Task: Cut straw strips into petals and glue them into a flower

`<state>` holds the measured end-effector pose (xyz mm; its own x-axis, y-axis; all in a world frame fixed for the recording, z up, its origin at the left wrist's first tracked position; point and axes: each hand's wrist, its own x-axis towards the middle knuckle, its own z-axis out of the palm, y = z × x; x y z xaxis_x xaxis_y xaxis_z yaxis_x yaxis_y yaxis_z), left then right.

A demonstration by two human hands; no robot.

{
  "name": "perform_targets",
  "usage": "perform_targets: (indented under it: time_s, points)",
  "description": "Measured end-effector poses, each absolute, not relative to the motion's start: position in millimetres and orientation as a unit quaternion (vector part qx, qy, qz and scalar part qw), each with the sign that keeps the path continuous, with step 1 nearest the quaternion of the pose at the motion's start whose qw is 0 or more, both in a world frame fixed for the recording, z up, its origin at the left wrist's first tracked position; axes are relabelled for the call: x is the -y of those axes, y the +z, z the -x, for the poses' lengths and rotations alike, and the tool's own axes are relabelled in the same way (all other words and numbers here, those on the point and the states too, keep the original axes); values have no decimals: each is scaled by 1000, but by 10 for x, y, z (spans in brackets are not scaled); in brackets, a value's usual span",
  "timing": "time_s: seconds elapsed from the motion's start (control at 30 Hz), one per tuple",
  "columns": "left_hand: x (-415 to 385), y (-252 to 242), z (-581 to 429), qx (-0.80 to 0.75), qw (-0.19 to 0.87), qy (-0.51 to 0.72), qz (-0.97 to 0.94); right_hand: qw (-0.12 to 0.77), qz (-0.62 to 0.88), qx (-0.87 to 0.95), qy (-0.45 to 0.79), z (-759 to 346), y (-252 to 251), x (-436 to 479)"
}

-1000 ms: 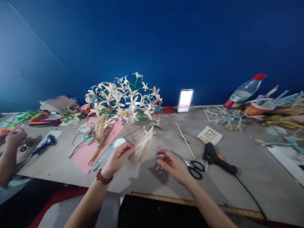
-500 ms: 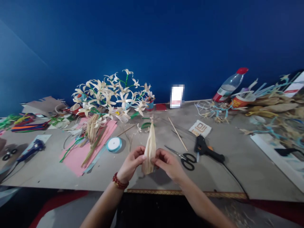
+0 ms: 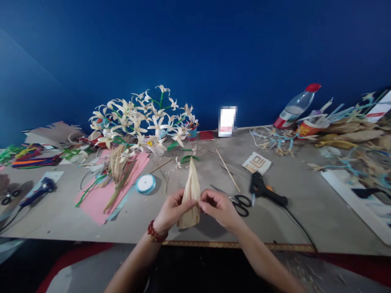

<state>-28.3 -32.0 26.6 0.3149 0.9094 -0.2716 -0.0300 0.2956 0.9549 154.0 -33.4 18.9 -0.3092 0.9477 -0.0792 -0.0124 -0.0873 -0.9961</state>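
Note:
A pale, dried corn husk (image 3: 191, 183) stands between my two hands above the table, its narrow tip pointing away from me and its wide cut end towards me. My left hand (image 3: 172, 209), with a red bead bracelet at the wrist, grips the husk from the left, thumb across its front. At the husk's right edge, my right hand (image 3: 217, 207) pinches with thumb and forefinger. Black-handled scissors (image 3: 241, 204) lie just beyond my right hand, partly hidden by it. A roll of light blue ribbon (image 3: 146, 184) lies to the left of the husk.
A black glue gun (image 3: 267, 191) with a trailing cord and a thin wooden stick (image 3: 227, 169) lie to the right. White husk flowers (image 3: 137, 118) stand at the back left, behind pink paper (image 3: 94, 205). A bottle (image 3: 296, 108) leans at the back right. A blue glue gun (image 3: 39, 191) lies far left.
The husk has been turned and spread, so more of its broad face shows. My left thumb now reaches further across it. My right hand stays at its right edge.

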Motion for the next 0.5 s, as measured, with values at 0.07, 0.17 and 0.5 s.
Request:
perform_targets:
  time_s: [0.07, 0.17, 0.5]
  points:
    - [318, 256, 282, -465, 636, 356, -502, 401, 436, 560, 579, -1538, 202, 337]
    - [308, 245, 278, -472, 605, 356, -534, 396, 459, 589, 534, -1536, 225, 345]
    - [375, 265, 252, -505, 526, 367, -579, 363, 500, 652, 439, -1546, 203, 367]
